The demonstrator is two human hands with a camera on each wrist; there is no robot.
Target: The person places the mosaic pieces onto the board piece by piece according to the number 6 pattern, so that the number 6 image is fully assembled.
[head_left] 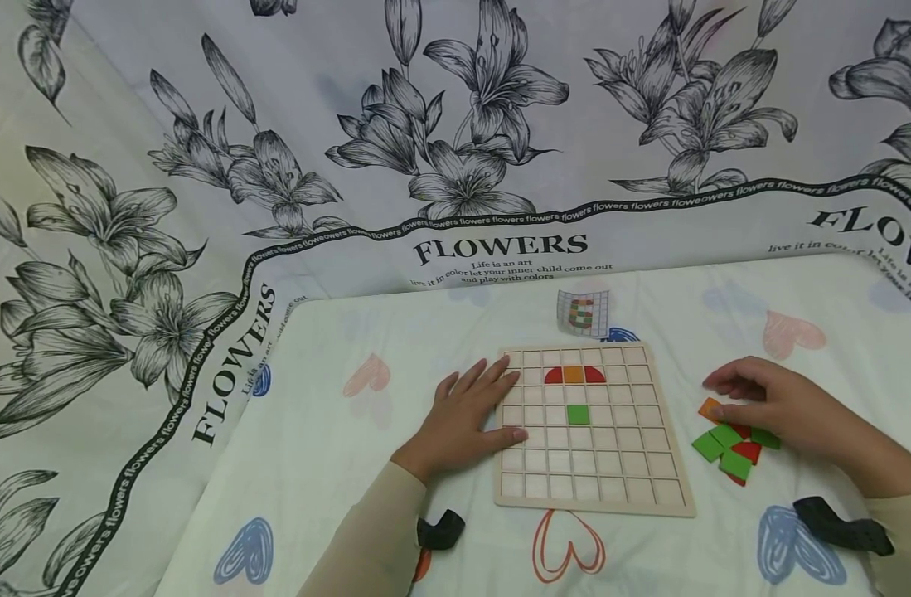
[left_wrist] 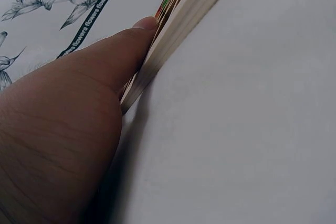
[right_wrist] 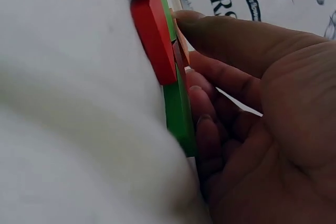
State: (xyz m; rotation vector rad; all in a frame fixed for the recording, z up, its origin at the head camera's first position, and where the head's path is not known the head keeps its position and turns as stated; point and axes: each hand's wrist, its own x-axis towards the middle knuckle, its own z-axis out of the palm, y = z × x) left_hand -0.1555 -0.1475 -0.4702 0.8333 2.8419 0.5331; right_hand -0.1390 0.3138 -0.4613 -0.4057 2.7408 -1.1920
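Observation:
A square wooden grid board (head_left: 597,489) lies on the cloth. My left hand (head_left: 462,423) rests on its left edge, fingers spread and thumb on the rim; the thumb (left_wrist: 134,40) presses there in the left wrist view. On the board, an orange tile sits between two red rounded tiles (head_left: 594,376), with a green square tile (head_left: 578,414) lower down. To the right, my right hand (head_left: 776,406) pinches an orange tile (head_left: 709,408) between thumb and curled fingers, above a loose pile of green tiles (head_left: 709,448) and red tiles (right_wrist: 155,40).
A small printed pattern card (head_left: 583,313) lies behind the board. Black straps (head_left: 442,531) show at both sleeves. A heart-patterned cloth (head_left: 336,481) covers the surface, with flower-printed fabric (head_left: 485,108) behind it.

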